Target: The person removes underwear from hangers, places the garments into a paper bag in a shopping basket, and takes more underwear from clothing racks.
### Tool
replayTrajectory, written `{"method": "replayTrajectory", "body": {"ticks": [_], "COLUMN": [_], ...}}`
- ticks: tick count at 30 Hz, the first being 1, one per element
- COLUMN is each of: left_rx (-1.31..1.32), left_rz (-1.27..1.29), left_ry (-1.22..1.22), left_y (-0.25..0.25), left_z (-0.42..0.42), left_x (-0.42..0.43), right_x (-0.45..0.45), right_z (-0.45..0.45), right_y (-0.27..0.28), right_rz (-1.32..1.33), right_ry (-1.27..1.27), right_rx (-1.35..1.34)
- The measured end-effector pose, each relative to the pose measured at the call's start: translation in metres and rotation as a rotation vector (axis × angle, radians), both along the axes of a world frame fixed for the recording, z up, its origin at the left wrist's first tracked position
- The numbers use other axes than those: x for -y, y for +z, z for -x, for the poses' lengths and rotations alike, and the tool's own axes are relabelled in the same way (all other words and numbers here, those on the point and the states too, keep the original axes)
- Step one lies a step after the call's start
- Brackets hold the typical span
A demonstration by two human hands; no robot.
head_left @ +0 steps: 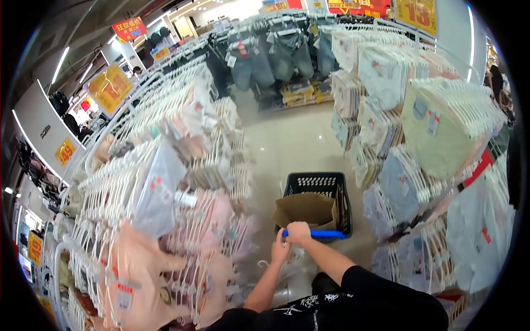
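Observation:
A black shopping basket (345, 204) with perforated walls is in front of me in the aisle. A brown paper bag or carton (306, 212) stands in it with its top open. My right hand (298, 232) is closed around the left part of the blue handle (326, 235). Just left of it and slightly lower, my left hand (281, 246) is closed at the handle's end, where a bit of blue shows between the hands. The left fingers are partly hidden.
Racks of light garments on white hangers line both sides, with peach garments (141, 276) close on my left and a pale green garment (436, 127) on my right. Jeans (251, 63) hang across the far end above yellow packages (301, 92). Pale floor (287, 138) runs between the racks.

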State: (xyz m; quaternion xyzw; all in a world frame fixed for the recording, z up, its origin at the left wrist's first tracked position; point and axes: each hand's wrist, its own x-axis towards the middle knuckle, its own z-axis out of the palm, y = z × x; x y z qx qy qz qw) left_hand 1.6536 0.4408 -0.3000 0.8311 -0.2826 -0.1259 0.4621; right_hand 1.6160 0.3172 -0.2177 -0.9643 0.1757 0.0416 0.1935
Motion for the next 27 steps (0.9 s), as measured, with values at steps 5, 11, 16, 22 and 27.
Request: {"method": "replayTrajectory", "body": {"ticks": [5, 11, 16, 22, 27], "left_rx": [0.001, -0.071, -0.01, -0.027, 0.056], "left_rz": [0.011, -0.036, -0.017, -0.019, -0.066], "left_ry": [-0.02, -0.025, -0.092, -0.191, -0.412], "left_y": [0.019, 0.018, 0.01, -0.005, -0.002], "left_z": [-0.053, -0.109, -0.167, -0.244, -0.32], "left_x": [0.077, 0.154, 0.211, 0.292, 0.35], "right_x": [0.072, 0.154, 0.219, 0.306, 0.377], "right_z": [-0.061, -0.118, -0.169, -0.238, -0.293], "right_y": [0.001, -0.003, 0.002, -0.014, -0.012], "right_rz": [0.008, 0.059, 0.1, 0.17, 0.214], "right_ry": [-0.009, 0.05, 0.097, 0.11, 0.148], "right_rx": [-0.011, 0.034, -0.013, 0.024, -0.008]}}
